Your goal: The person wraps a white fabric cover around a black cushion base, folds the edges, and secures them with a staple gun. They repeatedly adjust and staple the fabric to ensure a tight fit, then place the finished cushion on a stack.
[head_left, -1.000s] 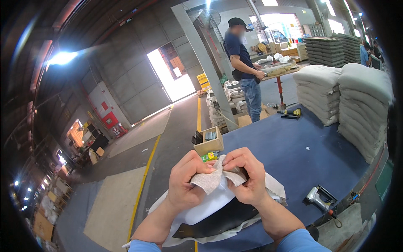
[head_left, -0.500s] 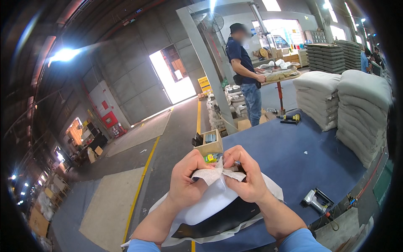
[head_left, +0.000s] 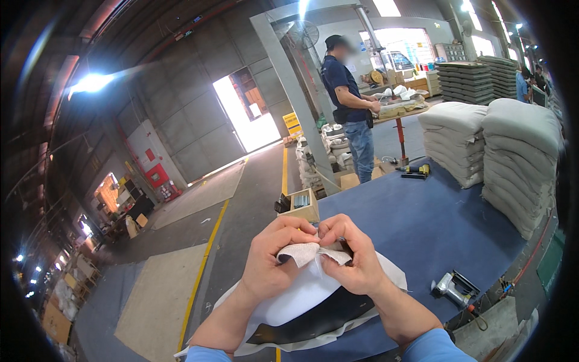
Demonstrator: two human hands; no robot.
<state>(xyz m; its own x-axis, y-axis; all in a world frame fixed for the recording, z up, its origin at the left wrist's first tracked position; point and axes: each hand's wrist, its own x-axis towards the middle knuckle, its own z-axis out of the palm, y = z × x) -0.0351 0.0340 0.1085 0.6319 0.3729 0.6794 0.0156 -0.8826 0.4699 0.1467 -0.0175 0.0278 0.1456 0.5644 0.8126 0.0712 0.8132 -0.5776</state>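
My left hand (head_left: 276, 256) and my right hand (head_left: 351, 253) meet at the near edge of the blue table. Both pinch the gathered edge of a light grey fabric (head_left: 300, 253), its flaps folding out below the fingers. Under them lies a padded piece with a white layer (head_left: 295, 295) and a black panel (head_left: 313, 317), with the fabric spread around its rim. My fingertips nearly touch and hide the fold between them. Right of my right forearm, a silver staple gun (head_left: 456, 289) with a hose lies on the table.
A wooden box (head_left: 304, 208) with metal strips stands past my hands. Behind it, a yellow-black staple gun (head_left: 415, 171) lies near stacked grey cushions (head_left: 520, 163). A co-worker (head_left: 350, 96) stands at another table. A grey post (head_left: 295, 96) rises beyond the blue table (head_left: 386, 217).
My hands have drawn closer together over the fabric, the left fingers now covering more of the gathered fold. The co-worker's hands have shifted slightly.
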